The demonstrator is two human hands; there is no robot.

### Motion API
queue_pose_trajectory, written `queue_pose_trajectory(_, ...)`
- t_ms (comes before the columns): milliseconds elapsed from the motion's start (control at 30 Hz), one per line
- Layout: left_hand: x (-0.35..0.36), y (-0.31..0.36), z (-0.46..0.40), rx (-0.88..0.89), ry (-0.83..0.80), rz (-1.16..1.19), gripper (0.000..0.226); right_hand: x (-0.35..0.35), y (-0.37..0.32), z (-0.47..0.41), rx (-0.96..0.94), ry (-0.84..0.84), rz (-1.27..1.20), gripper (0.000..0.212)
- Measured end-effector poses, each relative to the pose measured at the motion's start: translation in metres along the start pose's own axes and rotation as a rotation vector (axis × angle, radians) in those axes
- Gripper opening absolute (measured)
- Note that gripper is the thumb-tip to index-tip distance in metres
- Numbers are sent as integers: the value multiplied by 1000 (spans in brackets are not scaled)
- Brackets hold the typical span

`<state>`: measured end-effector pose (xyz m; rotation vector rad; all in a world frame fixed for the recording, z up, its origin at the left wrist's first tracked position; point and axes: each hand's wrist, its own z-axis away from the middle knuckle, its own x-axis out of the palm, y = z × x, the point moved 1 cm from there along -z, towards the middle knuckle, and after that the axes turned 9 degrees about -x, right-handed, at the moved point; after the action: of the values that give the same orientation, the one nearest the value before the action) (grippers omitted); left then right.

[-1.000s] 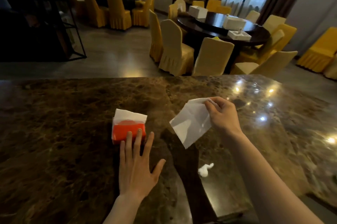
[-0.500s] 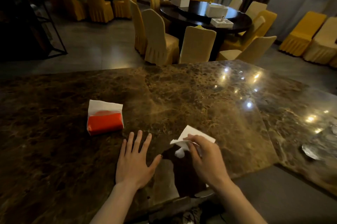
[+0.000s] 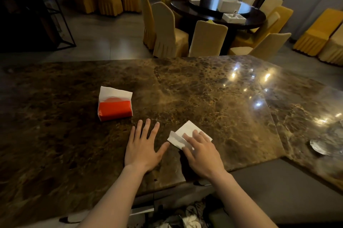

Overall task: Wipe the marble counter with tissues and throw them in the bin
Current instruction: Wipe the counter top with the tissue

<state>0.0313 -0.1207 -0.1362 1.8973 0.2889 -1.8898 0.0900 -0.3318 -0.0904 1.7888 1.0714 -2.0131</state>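
Note:
A white tissue [image 3: 187,131] lies flat on the brown marble counter [image 3: 213,94] near its front edge. My right hand [image 3: 201,150] presses down on the tissue with its fingers spread over it. My left hand [image 3: 143,146] rests flat on the counter just left of the tissue, fingers apart, holding nothing. A red tissue pack [image 3: 115,104] with a white sheet sticking out stands on the counter beyond my left hand. No bin shows clearly; something with crumpled white paper [image 3: 189,218] lies below the counter edge.
A round silvery dish [image 3: 319,147] sits on the counter at the far right. Beyond the counter are dark round dining tables [image 3: 213,12] with yellow-covered chairs [image 3: 167,31]. A black metal rack [image 3: 55,16] stands at the back left.
My right hand carried the tissue down from the air onto the counter and now presses it flat, covering the small white scrap. My left hand left the tissue pack and lies nearer.

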Motion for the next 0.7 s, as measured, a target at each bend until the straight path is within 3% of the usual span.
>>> queue_pose_trajectory(300, -1, -2, 0, 17, 3, 17, 83, 27, -18, 5, -123, -35, 108, 48)
queue_pose_trajectory(500, -1, -2, 2, 23, 31, 48, 71, 10, 17, 0, 120, 47, 61, 51)
queue_pose_trajectory(700, -2, -2, 1, 27, 26, 69, 66, 18, -16, 3, -25, 17, -25, 54)
